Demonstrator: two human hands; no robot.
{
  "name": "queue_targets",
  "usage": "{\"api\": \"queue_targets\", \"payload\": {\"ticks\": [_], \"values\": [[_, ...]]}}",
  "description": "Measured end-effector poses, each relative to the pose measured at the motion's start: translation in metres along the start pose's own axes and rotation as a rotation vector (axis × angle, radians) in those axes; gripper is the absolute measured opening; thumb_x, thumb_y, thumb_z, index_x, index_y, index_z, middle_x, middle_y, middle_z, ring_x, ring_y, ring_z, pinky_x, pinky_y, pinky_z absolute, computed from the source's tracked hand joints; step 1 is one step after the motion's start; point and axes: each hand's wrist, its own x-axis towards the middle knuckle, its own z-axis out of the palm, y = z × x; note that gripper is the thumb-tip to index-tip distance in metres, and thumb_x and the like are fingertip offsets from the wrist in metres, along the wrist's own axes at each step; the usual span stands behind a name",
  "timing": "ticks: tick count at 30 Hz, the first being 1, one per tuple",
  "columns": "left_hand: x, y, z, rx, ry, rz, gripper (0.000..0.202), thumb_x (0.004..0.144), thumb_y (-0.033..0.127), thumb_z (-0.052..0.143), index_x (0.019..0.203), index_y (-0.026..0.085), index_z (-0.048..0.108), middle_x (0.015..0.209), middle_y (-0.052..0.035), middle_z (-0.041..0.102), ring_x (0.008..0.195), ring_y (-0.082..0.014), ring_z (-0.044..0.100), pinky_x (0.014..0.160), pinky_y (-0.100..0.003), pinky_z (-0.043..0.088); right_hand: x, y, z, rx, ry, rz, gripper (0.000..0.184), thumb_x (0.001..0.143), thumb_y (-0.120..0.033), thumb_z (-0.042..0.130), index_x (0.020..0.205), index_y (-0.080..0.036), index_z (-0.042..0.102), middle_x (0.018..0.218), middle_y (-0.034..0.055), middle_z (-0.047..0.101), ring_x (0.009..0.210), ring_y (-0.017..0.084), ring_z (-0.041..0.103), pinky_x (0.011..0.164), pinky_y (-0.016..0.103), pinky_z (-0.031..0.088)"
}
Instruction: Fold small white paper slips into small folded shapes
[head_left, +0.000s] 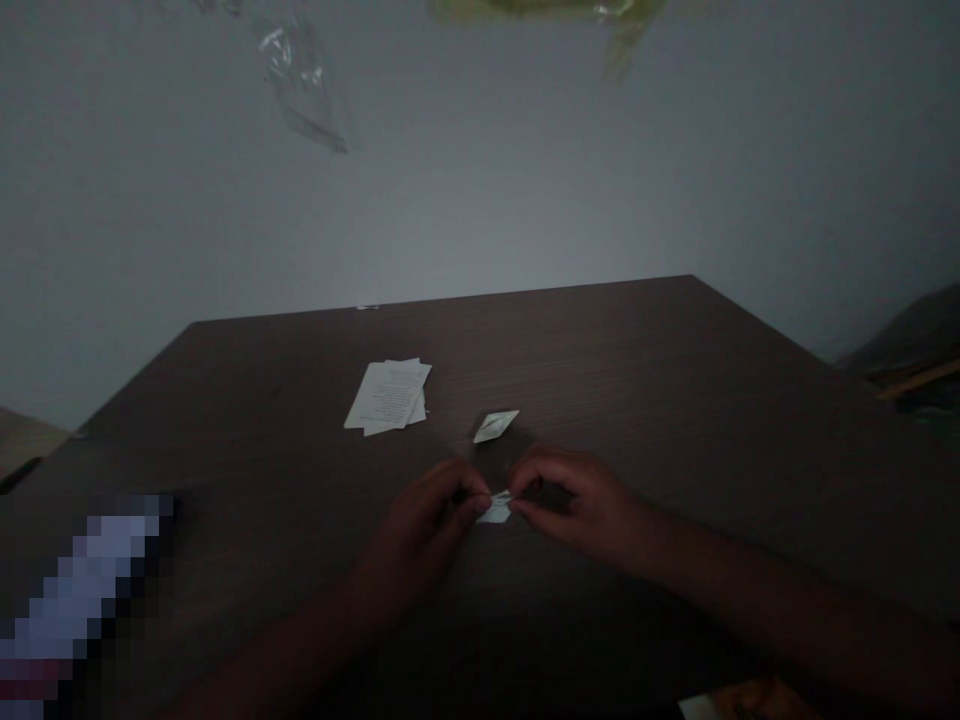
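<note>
Between my two hands is a small piece of white paper [495, 514], its upper part creased or folded. My left hand [427, 515] pinches its left side between thumb and fingertips. On the other side, the thumb and fingers of my right hand [581, 500] are closed on its right edge. Just beyond them lies a small folded paper [496, 426], slightly raised off the table. Farther left rests a loose stack of printed paper sheets [388, 395], lying askew on one another. The dim light hides fine detail of the folds.
The dark wooden table [600, 370] reaches back to a pale wall [525, 180]. A pixelated bright object [82, 590] occupies the near left. A paper scrap [367, 307] lies at the back edge, and clear plastic [300, 85] hangs on the wall.
</note>
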Motion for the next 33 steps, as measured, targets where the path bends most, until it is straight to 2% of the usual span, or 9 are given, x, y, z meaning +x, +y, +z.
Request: {"api": "queue_targets", "payload": {"ticks": [8,15,21,25,28,33], "values": [[-0.001,0.002,0.000,0.033,0.027,-0.007,0.021,0.110,0.037,0.065,0.093,0.026,0.070,0.088,-0.0012,0.071,0.081,-0.0222,0.067,0.075,-0.033,0.051,0.000,-0.001,0.001,0.103,0.014,-0.016,0.009,0.107,-0.018,0.079,0.105,-0.027,0.080,0.108,0.0046,0.085,0.100,0.021,0.080,0.091,0.037,0.063],[-0.001,0.006,0.003,0.038,0.068,-0.014,0.022,0.109,0.038,0.062,0.091,0.026,0.070,0.082,0.0003,0.069,0.075,-0.0206,0.064,0.069,-0.030,0.048,-0.001,-0.002,0.008,0.215,0.070,0.052,0.012,0.107,-0.024,0.082,0.097,-0.027,0.077,0.101,0.0025,0.082,0.093,0.019,0.078,0.087,0.036,0.062],[0.000,0.010,0.004,0.048,0.093,-0.077,0.024,0.107,0.041,0.063,0.088,0.026,0.068,0.079,0.0009,0.065,0.072,-0.0213,0.061,0.069,-0.032,0.049,-0.002,0.001,0.017,0.352,0.123,0.231,0.018,0.103,-0.033,0.088,0.094,-0.026,0.075,0.101,0.0026,0.082,0.095,0.021,0.078,0.090,0.038,0.061],[0.001,0.009,0.004,0.074,0.102,-0.093,0.023,0.107,0.041,0.063,0.089,0.027,0.067,0.080,0.0007,0.066,0.075,-0.0224,0.063,0.073,-0.033,0.051,0.001,0.005,0.019,0.515,0.163,0.362,0.035,0.094,-0.043,0.099,0.098,-0.028,0.068,0.098,0.0005,0.081,0.092,0.021,0.077,0.086,0.038,0.064],[0.002,0.008,0.004,0.088,0.110,-0.096,0.024,0.108,0.040,0.062,0.089,0.027,0.066,0.080,0.0011,0.066,0.075,-0.0223,0.064,0.073,-0.033,0.052,0.003,0.009,0.018,0.551,0.146,0.413,0.045,0.089,-0.048,0.104,0.098,-0.028,0.065,0.099,0.0002,0.081,0.094,0.022,0.078,0.088,0.039,0.066],[0.001,0.008,0.004,0.082,0.097,-0.090,0.024,0.109,0.040,0.062,0.090,0.026,0.067,0.084,0.0005,0.069,0.076,-0.0218,0.064,0.074,-0.033,0.053,0.004,0.014,0.015,0.527,0.109,0.434,0.045,0.086,-0.046,0.104,0.092,-0.027,0.064,0.104,0.0021,0.082,0.098,0.022,0.079,0.092,0.041,0.066]]}}
